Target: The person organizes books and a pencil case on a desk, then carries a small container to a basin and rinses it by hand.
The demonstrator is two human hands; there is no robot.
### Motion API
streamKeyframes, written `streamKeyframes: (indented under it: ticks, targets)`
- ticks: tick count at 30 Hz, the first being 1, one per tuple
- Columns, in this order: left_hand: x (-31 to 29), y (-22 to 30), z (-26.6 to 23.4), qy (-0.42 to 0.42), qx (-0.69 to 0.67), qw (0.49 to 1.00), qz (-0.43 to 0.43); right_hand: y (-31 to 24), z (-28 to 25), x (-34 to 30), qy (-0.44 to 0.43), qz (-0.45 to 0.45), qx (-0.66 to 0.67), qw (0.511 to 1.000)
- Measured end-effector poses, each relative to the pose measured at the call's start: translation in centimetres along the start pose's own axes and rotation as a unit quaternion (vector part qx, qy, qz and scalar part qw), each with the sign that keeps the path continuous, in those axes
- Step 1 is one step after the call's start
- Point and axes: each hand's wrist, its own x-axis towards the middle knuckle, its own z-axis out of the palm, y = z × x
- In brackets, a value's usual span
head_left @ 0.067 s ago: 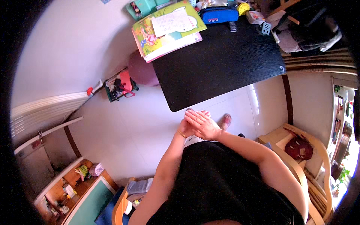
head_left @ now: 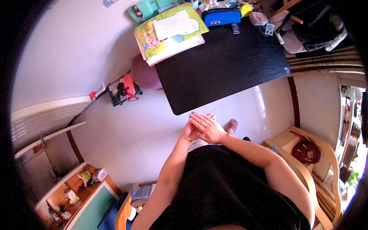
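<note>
Black table point(head_left: 222, 69) is set just past the hands, w/ its near left corner pointed almost at them; no contact w/ it can be made out. Right hand point(head_left: 210, 131) is laid across the left hand point(head_left: 189, 129), the two pressed tog. in front of a black top point(head_left: 230, 184). Right-hand fingers are kept straight, close side by side, & rested o/ the left hand. Left-hand fingers are mostly covered, w/ only tips seen beyond; whether they're bent or straight can't be told, nor whether anything is held btwn the palms. Left wrist is ringed by a thin yellow bracelet point(head_left: 186, 138).

Far left end of the table is taken up by a stack of books point(head_left: 153, 40), topped w/ a white sheet of paper point(head_left: 172, 26). Blue pouch point(head_left: 221, 17) is placed to the right of it. Purple stool point(head_left: 145, 74) is partly hidden under the table's left side; nr it, a box point(head_left: 111, 96) of odds & ends is left by the wall. Pale floor point(head_left: 126, 134) is seen below, w/ a reddish shoe point(head_left: 232, 125) just right of the hands. Wooden chair point(head_left: 334, 172) is stood at right, w/ a dark red round bag point(head_left: 306, 151) beside its curved frame.
</note>
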Motion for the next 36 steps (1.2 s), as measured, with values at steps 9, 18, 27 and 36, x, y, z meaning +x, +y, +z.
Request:
streamKeyframes:
  ticks: [9,18,27,36]
  targets:
    - [7.0,-7.5,5.3,0.114,0.197,0.971,-0.080,0.1,-6.1,-7.3,0.210,0.066,0.047,0.974]
    - [15.8,-22.3,7.7,0.089,0.243,0.949,-0.182,-0.2,-15.0,-23.2,0.419,0.208,0.087,0.879]
    - [22.6,-37.5,6.5,0.057,0.165,0.935,-0.308,-1.2,-18.6,-37.9,0.538,0.291,0.176,0.771]
    - [28.6,-46.8,6.1,0.102,0.185,0.856,-0.472,-0.4,-20.1,-46.6,0.659,0.351,0.106,0.657]
